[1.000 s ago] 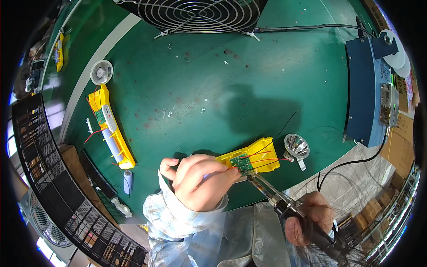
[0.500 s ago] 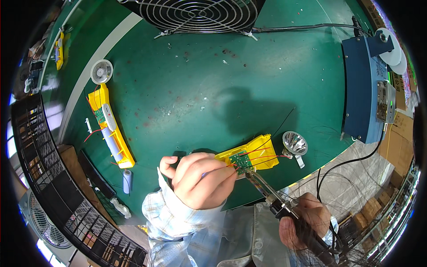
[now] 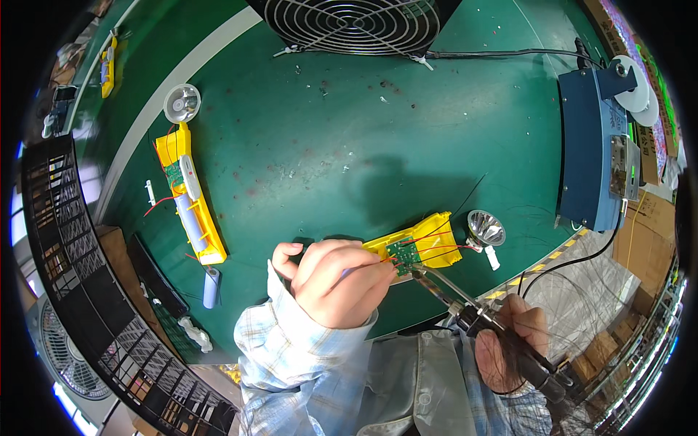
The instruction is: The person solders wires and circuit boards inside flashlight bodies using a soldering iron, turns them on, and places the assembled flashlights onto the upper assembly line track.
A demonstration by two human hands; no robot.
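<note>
My left hand (image 3: 338, 280) is closed over the left end of a yellow flashlight casing (image 3: 436, 229), hiding that end. Its fingertips pinch what looks like a thin red wire (image 3: 393, 260) beside the green circuit board (image 3: 404, 251). My right hand (image 3: 512, 341) grips a soldering iron (image 3: 483, 323), with a thin metal tube running along it. The iron's tip meets the near edge of the board, though exact contact is too small to tell. Red and black wires lead from the board, and a round silver reflector (image 3: 486, 229) lies just right of the casing.
A second yellow casing (image 3: 211, 243) with a reflector (image 3: 182, 103) lies on the left, near a loose blue battery cell (image 3: 211, 288). A black fan (image 3: 352, 22) stands at the far edge. On the right is a blue box (image 3: 590, 152) with a white spool (image 3: 643, 102).
The whole view has shifted slightly. The soldering iron stays at the board, its handle a little further right in view; my left hand keeps its closed pose at the casing.
</note>
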